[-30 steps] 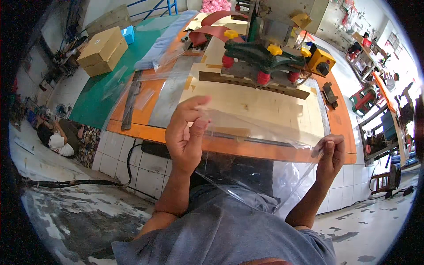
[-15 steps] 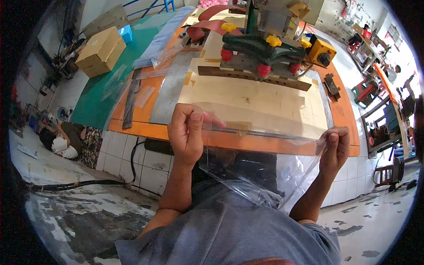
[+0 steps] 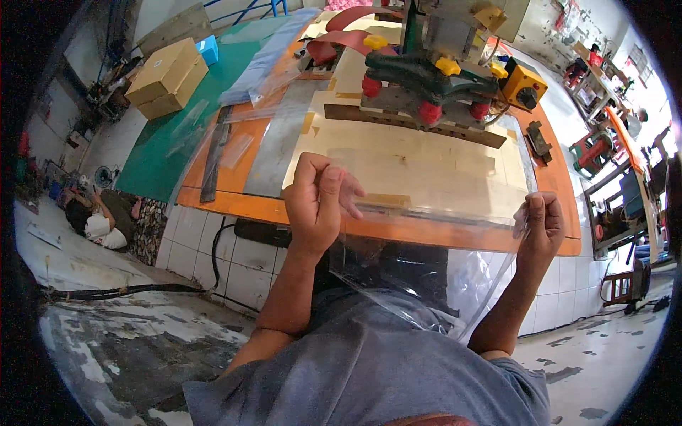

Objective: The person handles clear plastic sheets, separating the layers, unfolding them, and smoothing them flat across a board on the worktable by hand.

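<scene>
A clear plastic sheet hangs between my two hands, its upper edge drawn across above the table's front edge and its lower part sagging toward my shirt. My left hand pinches the sheet's left corner between thumb and bent forefinger, while other fingers extend behind the film. At the opposite corner, my right hand is closed on the film, thumb against the fingers. Just beyond the sheet lies a pale yellow board on the orange table. Over that board stands a press with a dark green frame, red feet and yellow knobs.
A dark metal strip and clear film scraps lie at the table's left. A metal block sits at the right, near a yellow control box. A cardboard box rests on a green surface. Another person is at far left.
My left hand has risen slightly and shifted a little right, still pinching the film. My right hand keeps its hold on the opposite corner. The whole view has shifted slightly.
</scene>
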Action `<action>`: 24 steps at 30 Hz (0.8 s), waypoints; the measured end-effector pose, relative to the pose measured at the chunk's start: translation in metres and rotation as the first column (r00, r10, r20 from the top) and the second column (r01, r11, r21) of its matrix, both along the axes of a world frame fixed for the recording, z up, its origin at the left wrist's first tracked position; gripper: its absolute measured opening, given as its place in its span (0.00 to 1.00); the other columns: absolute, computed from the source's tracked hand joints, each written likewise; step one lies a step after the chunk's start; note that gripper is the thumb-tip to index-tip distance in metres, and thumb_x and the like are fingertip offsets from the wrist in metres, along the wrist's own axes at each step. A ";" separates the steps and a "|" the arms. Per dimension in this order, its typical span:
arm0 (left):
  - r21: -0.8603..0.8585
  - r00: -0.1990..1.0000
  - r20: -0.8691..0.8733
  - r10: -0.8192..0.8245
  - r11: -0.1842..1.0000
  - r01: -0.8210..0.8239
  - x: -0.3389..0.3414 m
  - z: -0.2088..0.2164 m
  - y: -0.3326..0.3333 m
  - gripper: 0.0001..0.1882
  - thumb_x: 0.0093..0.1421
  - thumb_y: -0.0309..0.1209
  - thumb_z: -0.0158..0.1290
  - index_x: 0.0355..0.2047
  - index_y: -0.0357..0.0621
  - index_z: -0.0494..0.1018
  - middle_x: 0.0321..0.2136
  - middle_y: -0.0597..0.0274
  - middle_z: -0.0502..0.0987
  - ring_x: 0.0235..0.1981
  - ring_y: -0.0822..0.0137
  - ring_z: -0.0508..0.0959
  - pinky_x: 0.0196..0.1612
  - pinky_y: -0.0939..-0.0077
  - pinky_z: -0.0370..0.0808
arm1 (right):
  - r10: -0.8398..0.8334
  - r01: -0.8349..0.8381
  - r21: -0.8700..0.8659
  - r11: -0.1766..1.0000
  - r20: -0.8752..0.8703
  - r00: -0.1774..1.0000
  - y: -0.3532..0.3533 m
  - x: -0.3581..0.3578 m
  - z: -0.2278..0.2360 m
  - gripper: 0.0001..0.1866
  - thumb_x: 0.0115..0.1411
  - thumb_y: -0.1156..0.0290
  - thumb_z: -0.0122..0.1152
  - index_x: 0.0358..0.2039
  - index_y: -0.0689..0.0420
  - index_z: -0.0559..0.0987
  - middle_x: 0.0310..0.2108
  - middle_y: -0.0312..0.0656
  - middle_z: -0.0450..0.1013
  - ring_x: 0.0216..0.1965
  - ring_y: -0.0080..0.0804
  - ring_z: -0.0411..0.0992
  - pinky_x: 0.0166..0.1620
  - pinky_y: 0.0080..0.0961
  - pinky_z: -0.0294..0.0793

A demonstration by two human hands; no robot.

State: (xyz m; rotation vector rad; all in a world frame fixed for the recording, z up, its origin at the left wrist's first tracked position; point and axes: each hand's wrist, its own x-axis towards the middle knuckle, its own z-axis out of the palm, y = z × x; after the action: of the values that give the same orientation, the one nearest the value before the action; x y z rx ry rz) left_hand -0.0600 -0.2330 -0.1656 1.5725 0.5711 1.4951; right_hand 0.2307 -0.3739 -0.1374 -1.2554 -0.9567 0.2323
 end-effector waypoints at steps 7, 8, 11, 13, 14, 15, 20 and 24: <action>-0.021 1.000 -0.013 -0.016 1.000 0.015 -0.003 0.002 0.000 0.11 0.75 0.35 0.40 0.38 0.40 0.60 0.24 0.52 0.78 0.18 0.71 0.77 0.15 0.79 0.75 | 0.010 -0.010 0.000 1.000 -0.001 1.000 0.001 0.005 -0.002 0.11 0.70 0.65 0.59 0.31 0.57 0.75 0.21 0.34 0.70 0.18 0.16 0.63 0.21 0.15 0.59; -0.014 1.000 -0.012 -0.005 1.000 0.004 -0.004 0.003 -0.001 0.11 0.75 0.35 0.40 0.38 0.40 0.60 0.24 0.52 0.78 0.18 0.71 0.77 0.15 0.79 0.75 | 0.016 -0.016 0.015 1.000 0.003 1.000 0.001 0.005 -0.002 0.12 0.70 0.64 0.59 0.31 0.57 0.75 0.21 0.34 0.70 0.18 0.15 0.63 0.21 0.15 0.59; -0.010 1.000 0.017 0.016 1.000 -0.016 -0.006 0.002 -0.004 0.12 0.75 0.34 0.41 0.37 0.38 0.63 0.22 0.55 0.79 0.14 0.77 0.74 0.17 0.83 0.71 | 0.016 -0.016 0.012 1.000 -0.026 1.000 0.005 -0.001 0.000 0.12 0.70 0.64 0.59 0.30 0.57 0.74 0.20 0.33 0.69 0.18 0.16 0.62 0.20 0.15 0.59; -0.007 1.000 0.024 0.015 1.000 -0.015 -0.009 0.004 -0.006 0.11 0.75 0.34 0.41 0.37 0.38 0.63 0.22 0.55 0.79 0.14 0.77 0.74 0.17 0.83 0.71 | 0.035 -0.035 0.011 0.999 -0.035 0.999 0.004 -0.003 0.000 0.13 0.70 0.64 0.59 0.30 0.57 0.74 0.20 0.33 0.69 0.17 0.16 0.62 0.20 0.15 0.59; -0.010 1.000 0.030 0.007 1.000 -0.007 -0.010 0.005 -0.007 0.11 0.75 0.33 0.41 0.37 0.38 0.63 0.22 0.55 0.79 0.14 0.77 0.73 0.18 0.83 0.71 | 0.034 -0.034 0.013 0.999 -0.037 0.999 0.003 -0.003 0.000 0.13 0.70 0.63 0.59 0.30 0.57 0.73 0.20 0.33 0.68 0.17 0.16 0.62 0.20 0.15 0.59; -0.005 0.999 0.032 0.015 1.000 -0.015 -0.011 0.004 -0.006 0.11 0.75 0.33 0.41 0.37 0.38 0.63 0.22 0.55 0.79 0.14 0.77 0.73 0.18 0.83 0.71 | 0.035 -0.034 0.015 0.999 -0.038 0.999 0.002 -0.004 0.001 0.13 0.70 0.63 0.59 0.30 0.57 0.73 0.19 0.32 0.68 0.17 0.16 0.62 0.20 0.15 0.59; 0.044 0.994 -0.074 0.077 0.996 -0.074 -0.013 0.005 -0.006 0.11 0.75 0.34 0.39 0.38 0.40 0.60 0.22 0.53 0.77 0.19 0.69 0.77 0.20 0.80 0.74 | 0.040 -0.040 0.006 0.999 -0.021 0.999 -0.003 -0.003 0.002 0.14 0.70 0.62 0.58 0.29 0.56 0.72 0.19 0.32 0.67 0.16 0.15 0.62 0.18 0.14 0.58; 0.051 0.986 -0.092 0.142 0.989 -0.138 -0.010 0.004 -0.005 0.12 0.76 0.35 0.39 0.37 0.40 0.60 0.23 0.53 0.78 0.20 0.68 0.78 0.25 0.76 0.76 | 0.111 -0.111 0.007 0.994 -0.005 0.994 -0.007 -0.004 0.007 0.14 0.69 0.62 0.60 0.30 0.57 0.72 0.19 0.32 0.67 0.17 0.17 0.62 0.21 0.16 0.61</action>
State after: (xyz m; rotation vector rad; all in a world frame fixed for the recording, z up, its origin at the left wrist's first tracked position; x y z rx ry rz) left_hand -0.0702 -0.2378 -0.1616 1.6740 0.7208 1.5519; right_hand 0.2271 -0.3813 -0.1299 -1.1961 -1.0229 0.3193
